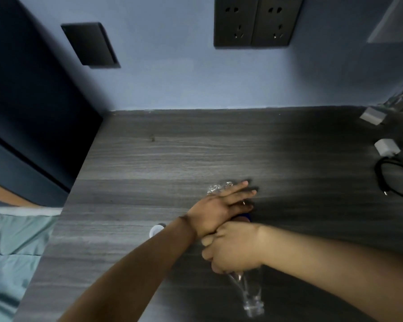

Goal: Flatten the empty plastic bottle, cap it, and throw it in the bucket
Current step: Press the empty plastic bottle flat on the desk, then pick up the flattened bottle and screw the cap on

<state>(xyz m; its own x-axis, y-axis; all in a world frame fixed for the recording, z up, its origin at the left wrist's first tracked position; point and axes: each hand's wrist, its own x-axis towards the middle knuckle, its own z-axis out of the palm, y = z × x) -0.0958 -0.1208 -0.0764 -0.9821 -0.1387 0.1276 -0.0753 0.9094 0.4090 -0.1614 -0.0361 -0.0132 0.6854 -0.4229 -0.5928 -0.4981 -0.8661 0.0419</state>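
Note:
A clear empty plastic bottle (251, 296) lies on the grey wood-grain table (149, 163), one end toward me and its crumpled far end by my left fingertips. My left hand (219, 205) lies flat on the bottle's far part, fingers stretched out and pressing down. My right hand (233, 247) is wrapped around the bottle's middle, just below the left wrist. A strip of blue label (245, 216) shows between the two hands. The white cap (156, 230) rests on the table left of my left wrist, apart from the bottle. No bucket is in view.
The table meets a blue wall with two dark sockets (257, 20) and a dark switch plate (90, 44). A white charger with a black cable (386, 148) and a small white block (371, 116) sit at the right edge. A bed with teal sheets (12, 247) lies to the left.

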